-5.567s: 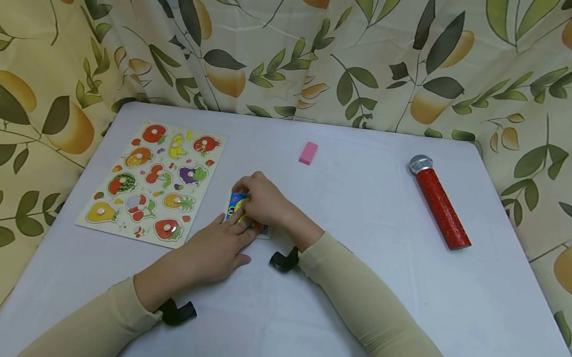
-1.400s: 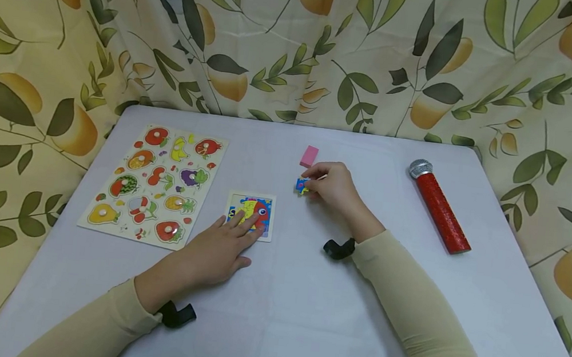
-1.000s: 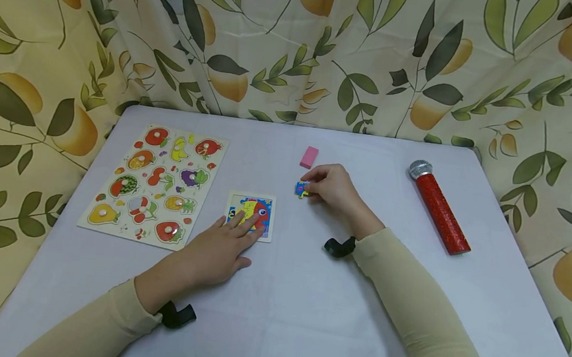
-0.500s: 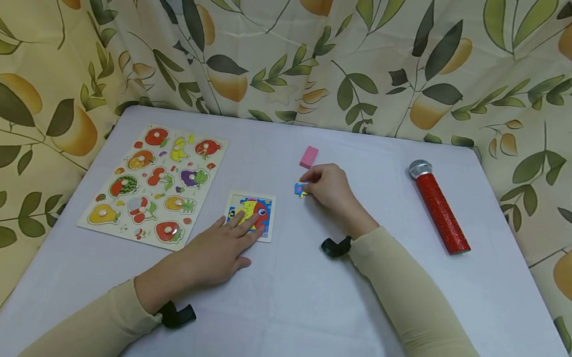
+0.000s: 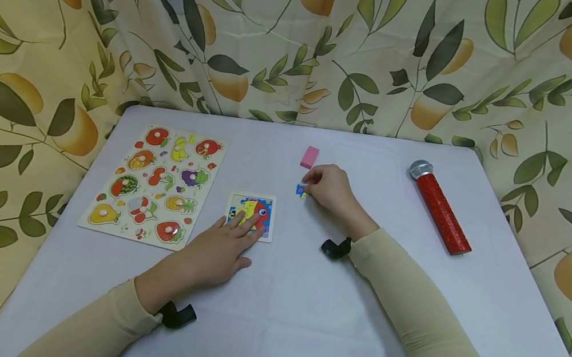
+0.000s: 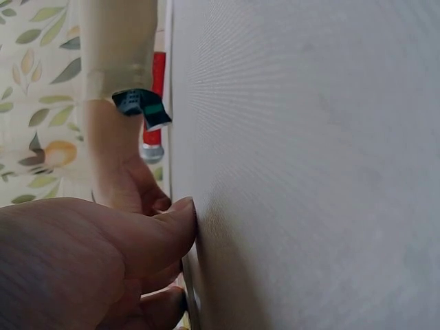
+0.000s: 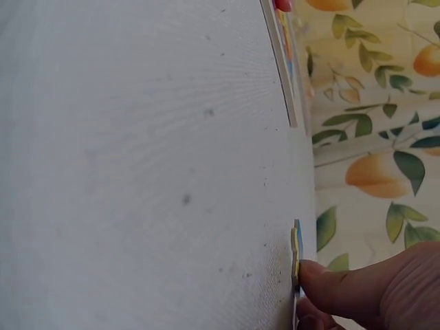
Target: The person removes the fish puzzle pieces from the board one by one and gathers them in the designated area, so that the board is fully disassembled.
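Observation:
In the head view, my left hand (image 5: 212,249) lies with spread fingers on a small framed jigsaw puzzle (image 5: 234,201) showing a red and yellow fish. The fingers hide the puzzle's lower left part. To the right of it, my right hand (image 5: 333,192) pinches a small blue and yellow puzzle piece (image 5: 301,190) between thumb and fingers, close over the table. The right wrist view shows the piece (image 7: 296,251) edge-on against the thumb. In the left wrist view, the left thumb (image 6: 165,230) stretches along the table surface.
Left of the puzzle lies a fruit peg board (image 5: 161,181). A pink eraser-like block (image 5: 310,157) lies just behind the right hand. Further right rests a red glittery microphone (image 5: 443,211) with a silver head. The white table (image 5: 272,326) backs onto a leaf-patterned curtain (image 5: 278,40).
Since the earliest frame, the right hand has left the puzzle and moved right, bringing a piece to the table near the pink block. Over the last second it shifts only slightly; the left hand stays.

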The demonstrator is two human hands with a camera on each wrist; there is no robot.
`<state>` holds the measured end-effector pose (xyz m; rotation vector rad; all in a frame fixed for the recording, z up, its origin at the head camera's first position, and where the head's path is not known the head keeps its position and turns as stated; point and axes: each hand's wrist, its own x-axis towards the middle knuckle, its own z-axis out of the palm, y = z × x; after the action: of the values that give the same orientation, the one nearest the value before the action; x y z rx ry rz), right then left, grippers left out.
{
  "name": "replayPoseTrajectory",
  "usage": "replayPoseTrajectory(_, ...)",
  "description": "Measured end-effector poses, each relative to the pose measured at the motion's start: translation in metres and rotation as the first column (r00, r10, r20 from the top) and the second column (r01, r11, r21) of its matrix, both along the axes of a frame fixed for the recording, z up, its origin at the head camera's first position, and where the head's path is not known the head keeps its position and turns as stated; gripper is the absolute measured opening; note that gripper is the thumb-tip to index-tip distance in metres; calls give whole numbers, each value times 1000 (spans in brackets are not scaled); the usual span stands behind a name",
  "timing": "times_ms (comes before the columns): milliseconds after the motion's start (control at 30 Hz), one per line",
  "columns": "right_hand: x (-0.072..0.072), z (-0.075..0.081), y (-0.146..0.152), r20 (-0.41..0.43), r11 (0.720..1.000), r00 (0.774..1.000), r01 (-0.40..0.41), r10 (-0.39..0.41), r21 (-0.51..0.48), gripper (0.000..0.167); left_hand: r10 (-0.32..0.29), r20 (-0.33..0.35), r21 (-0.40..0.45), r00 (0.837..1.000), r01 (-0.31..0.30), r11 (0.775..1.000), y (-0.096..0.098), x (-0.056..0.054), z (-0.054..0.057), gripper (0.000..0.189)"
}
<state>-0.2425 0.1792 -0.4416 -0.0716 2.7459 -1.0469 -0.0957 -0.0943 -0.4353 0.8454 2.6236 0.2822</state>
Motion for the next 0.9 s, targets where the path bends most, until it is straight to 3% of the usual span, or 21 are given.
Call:
replayPoseTrajectory(500,-1,9,2,-11,994,1000,21,-22,-103,18,-6,-1,-4,1000,6,1000,0,0,2,71)
replayPoseTrajectory(700,0,17,-6,3,990,999,-48,49,-130,24,-3,0,-12,1000,3,1000,1,0,1,72)
replayPoseTrajectory(900,4,15,-28,-6,980,987,-161,161,-120,24,-2,5,-18,1000,2,1000,1,-1,2,72)
